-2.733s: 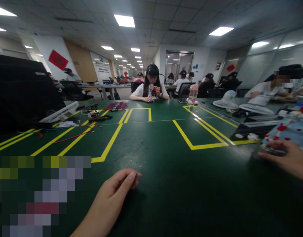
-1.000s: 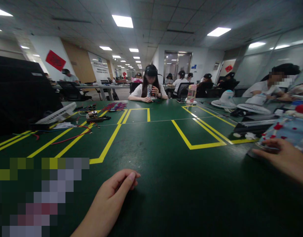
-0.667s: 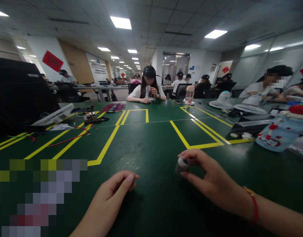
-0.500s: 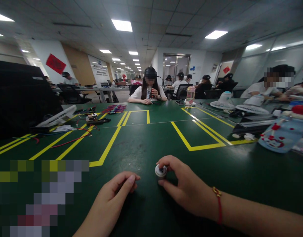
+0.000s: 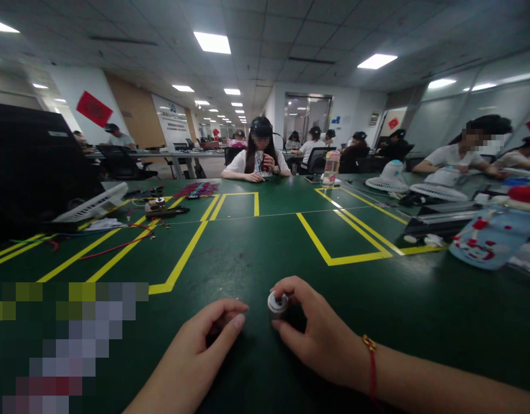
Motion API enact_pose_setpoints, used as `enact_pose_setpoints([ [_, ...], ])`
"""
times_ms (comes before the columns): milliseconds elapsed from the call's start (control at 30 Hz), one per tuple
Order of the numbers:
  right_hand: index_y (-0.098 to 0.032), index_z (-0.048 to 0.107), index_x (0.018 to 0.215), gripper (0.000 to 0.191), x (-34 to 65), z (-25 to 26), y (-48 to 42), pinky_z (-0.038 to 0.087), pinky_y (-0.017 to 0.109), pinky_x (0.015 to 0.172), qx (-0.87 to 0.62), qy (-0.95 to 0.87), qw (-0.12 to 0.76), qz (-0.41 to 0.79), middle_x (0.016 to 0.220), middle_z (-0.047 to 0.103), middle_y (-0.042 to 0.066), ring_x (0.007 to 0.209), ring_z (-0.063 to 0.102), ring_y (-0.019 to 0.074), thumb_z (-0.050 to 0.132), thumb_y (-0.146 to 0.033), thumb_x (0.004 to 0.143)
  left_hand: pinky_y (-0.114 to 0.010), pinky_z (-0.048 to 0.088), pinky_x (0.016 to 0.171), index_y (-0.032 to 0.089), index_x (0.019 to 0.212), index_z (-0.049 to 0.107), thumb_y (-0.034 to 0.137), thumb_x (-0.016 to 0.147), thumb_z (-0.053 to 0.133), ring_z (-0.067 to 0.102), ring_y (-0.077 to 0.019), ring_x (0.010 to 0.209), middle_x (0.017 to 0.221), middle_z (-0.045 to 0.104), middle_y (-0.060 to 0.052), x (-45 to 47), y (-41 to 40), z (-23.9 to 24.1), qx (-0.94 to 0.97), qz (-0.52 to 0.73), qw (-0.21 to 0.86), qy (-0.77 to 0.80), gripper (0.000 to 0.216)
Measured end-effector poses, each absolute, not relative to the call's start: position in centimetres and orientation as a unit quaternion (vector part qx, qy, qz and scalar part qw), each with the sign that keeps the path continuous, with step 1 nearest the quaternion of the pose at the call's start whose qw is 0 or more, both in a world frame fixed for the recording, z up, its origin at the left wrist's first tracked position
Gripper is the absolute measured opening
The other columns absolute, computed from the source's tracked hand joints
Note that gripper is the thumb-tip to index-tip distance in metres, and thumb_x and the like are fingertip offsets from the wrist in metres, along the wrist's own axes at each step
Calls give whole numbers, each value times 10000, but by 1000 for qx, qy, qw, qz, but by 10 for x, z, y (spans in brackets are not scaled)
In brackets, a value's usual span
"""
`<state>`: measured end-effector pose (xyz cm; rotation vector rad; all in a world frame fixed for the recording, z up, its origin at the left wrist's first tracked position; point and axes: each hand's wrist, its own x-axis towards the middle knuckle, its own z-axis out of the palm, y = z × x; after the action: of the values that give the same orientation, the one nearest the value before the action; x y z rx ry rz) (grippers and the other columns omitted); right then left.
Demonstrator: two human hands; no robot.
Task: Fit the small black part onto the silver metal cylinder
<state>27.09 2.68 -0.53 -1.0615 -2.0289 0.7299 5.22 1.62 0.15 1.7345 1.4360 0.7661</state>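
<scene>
My right hand [image 5: 319,328] grips a small metal cylinder [image 5: 277,310] that looks like a small motor, upright on the green table [image 5: 243,259]. Its top is a pale ring with a dark centre. The index finger reaches over the far side of the cylinder and the thumb presses the near side. To the left, apart from the cylinder, my left hand [image 5: 208,336] hovers low over the table. Its fingers are loosely curved, with a gap between thumb and index finger, and nothing shows in it.
Wires, a motor-like part [image 5: 156,204] and a white fan [image 5: 95,204] lie at the left. Yellow tape [image 5: 187,253] marks the table. At the right are a blue bottle [image 5: 484,238] and dark metal bars [image 5: 437,218]. A person [image 5: 258,152] sits opposite.
My left thumb and index finger have parted, leaving a wider gap. My right hand and the cylinder sit slightly lower and further left in view; the background has also shifted slightly left.
</scene>
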Motion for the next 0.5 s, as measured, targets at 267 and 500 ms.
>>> enact_pose_setpoints([
  [267,-212,431,1133,405,270,-10,28,463,244,843,-416,-758,379,331,1046,555,-2,919,539,76,594,-173,765,-375,463,833,293,1125,574,266,907,542,587,-213,929,1044,630,-5,81,14,21,762,322,264,496,223],
  [500,-205,448,1103,353,269,-10,28,456,220,773,-420,-758,381,322,993,559,-12,857,535,64,588,-188,779,-323,465,777,258,995,652,218,909,533,600,-196,883,993,658,-10,91,21,25,772,327,270,473,152],
])
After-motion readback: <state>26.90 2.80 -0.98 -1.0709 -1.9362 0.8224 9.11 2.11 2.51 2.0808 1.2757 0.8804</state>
